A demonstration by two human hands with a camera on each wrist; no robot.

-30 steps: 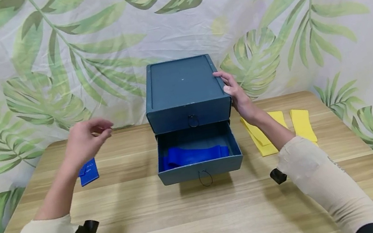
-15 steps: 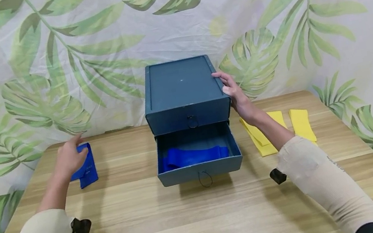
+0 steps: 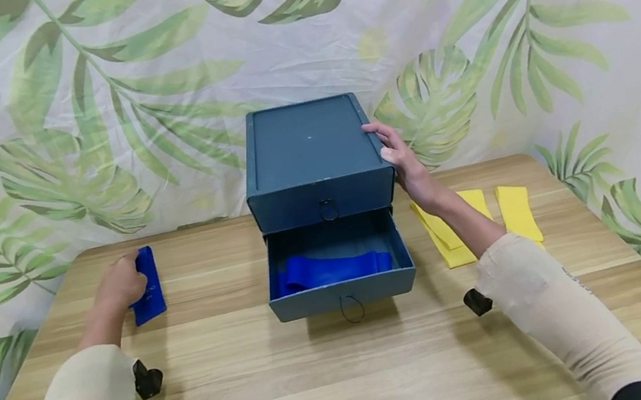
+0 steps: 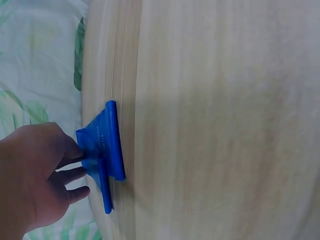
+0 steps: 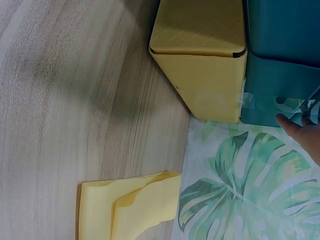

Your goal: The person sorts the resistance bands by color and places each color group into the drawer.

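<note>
At the far left of the table, my left hand (image 3: 119, 282) pinches a folded blue resistance band (image 3: 147, 295) by its edge. In the left wrist view, thumb and fingers meet at the band's left side, and one flap stands raised. My right hand (image 3: 408, 167) rests against the upper right edge of a dark blue drawer box (image 3: 311, 144), with fingertips on its top. Below, the lower drawer (image 3: 346, 293) is pulled out. Another blue band (image 3: 335, 267) lies folded inside it.
Yellow bands (image 3: 462, 254) lie folded on the table right of the drawer box, partly under my right forearm. A mustard-yellow lower box (image 5: 210, 82) adjoins the blue one in the right wrist view. Leaf-patterned cloth (image 3: 291, 33) hangs behind the table.
My left hand has moved left and down to the blue band at the table's left and taken hold of it. My right hand has stayed on the drawer box.
</note>
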